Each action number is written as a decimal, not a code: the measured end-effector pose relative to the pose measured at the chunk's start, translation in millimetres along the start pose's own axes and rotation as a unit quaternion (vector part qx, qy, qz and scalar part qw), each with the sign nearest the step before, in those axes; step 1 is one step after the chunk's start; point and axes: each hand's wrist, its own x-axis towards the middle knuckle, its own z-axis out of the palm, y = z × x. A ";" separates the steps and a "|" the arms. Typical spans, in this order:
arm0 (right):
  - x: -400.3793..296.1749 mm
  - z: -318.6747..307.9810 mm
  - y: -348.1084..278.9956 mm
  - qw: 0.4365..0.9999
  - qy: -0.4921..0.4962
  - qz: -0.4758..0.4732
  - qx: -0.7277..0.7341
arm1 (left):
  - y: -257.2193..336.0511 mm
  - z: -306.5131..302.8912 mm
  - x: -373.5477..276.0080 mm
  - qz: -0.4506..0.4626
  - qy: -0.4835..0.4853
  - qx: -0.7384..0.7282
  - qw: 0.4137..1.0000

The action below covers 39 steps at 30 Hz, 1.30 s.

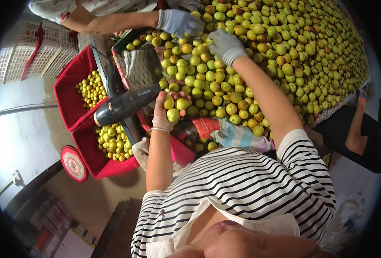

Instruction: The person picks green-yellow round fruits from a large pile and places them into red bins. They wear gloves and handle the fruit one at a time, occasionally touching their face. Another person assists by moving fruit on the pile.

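My left hand (161,111), in a pale glove with a striped cuff and bare fingertips, cups several yellow-green fruits (173,114), palm up. It is just right of a black hair dryer (129,104), which lies across the bench edge. Farther forward, my right hand (226,46) in a grey knit glove reaches into a large heap of similar fruits (287,69). Its fingertips touch fruit there; whether they grip one is hidden. Close to it, a co-worker's hand (180,22) in a blue-and-white glove also reaches into the fruits.
Left of the bench, two red-lined bins (81,137) hold fruits. White plastic crates (45,48) are stacked behind them. A round patterned stool top (74,163) sits beside the bins. Striped cloth (239,135) borders the heap in front of me. Another person's arm (356,135) shows at right.
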 end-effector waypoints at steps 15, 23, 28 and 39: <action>-20.8 16.8 -22.6 0.990 -0.139 0.005 -0.037 | -0.2 0.1 6.7 -0.031 0.113 0.011 0.993; 3.2 8.7 -119.4 0.692 -0.221 -0.137 0.673 | 1.5 -5.1 7.0 -0.037 0.140 0.035 0.989; 9.0 -15.8 -118.2 0.898 -0.008 -0.226 0.377 | 4.7 1.0 6.7 -0.044 0.120 0.004 0.992; -185.1 40.9 27.3 0.960 -0.066 -0.271 -0.003 | 1.3 -5.8 6.3 -0.051 0.068 -0.035 0.996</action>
